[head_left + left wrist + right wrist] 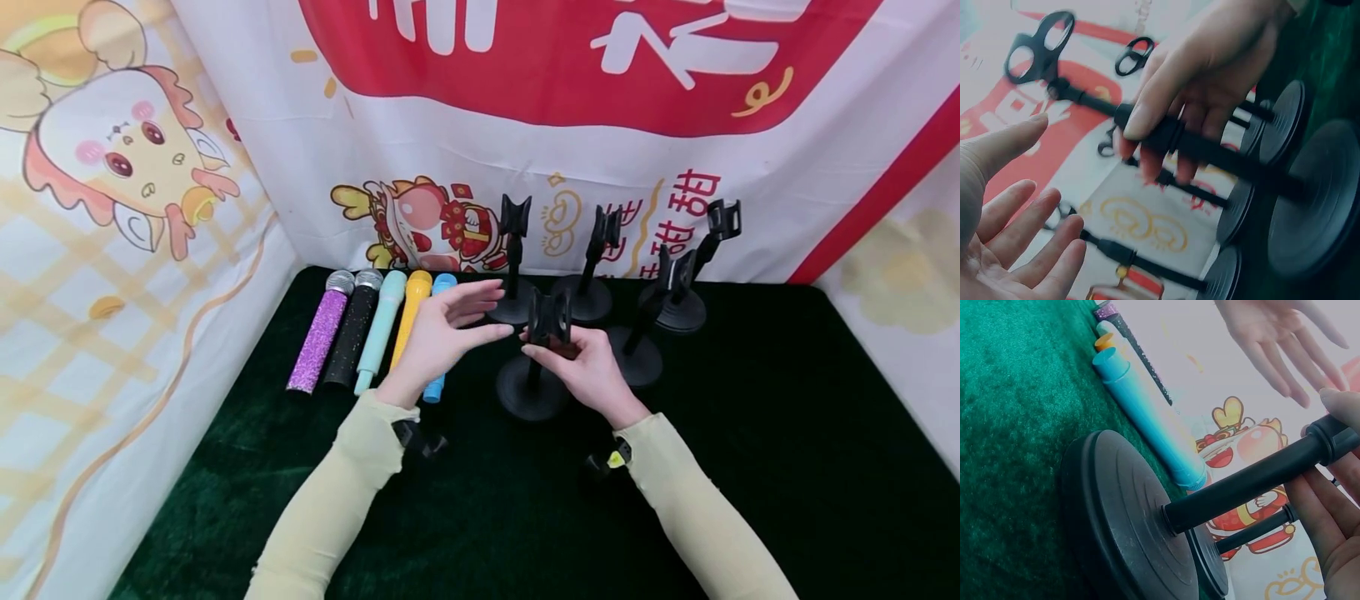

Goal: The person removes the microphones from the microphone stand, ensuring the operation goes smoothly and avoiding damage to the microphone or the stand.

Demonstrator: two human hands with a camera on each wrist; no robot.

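Observation:
My right hand (pixel 592 371) grips the middle of a black desktop microphone stand (pixel 532 396), thumb on one side of the pole and fingers round the other. The stand is upright, its round base (pixel 1141 512) low over the green cloth. At its top is a two-ring clip (pixel 1041 47) with nothing in it. My left hand (pixel 438 329) hovers just left of the clip, fingers spread and holding nothing. Partly behind this hand are a yellow microphone (pixel 413 304) and a blue microphone (pixel 434 390).
Several more black stands, such as the back left one (pixel 513 250) and the right front one (pixel 637 358), stand behind the held one. At left lie a purple glitter microphone (pixel 318 342), a black one (pixel 354 329) and a mint one (pixel 381 325). A printed curtain (pixel 435 142) hangs along the back.

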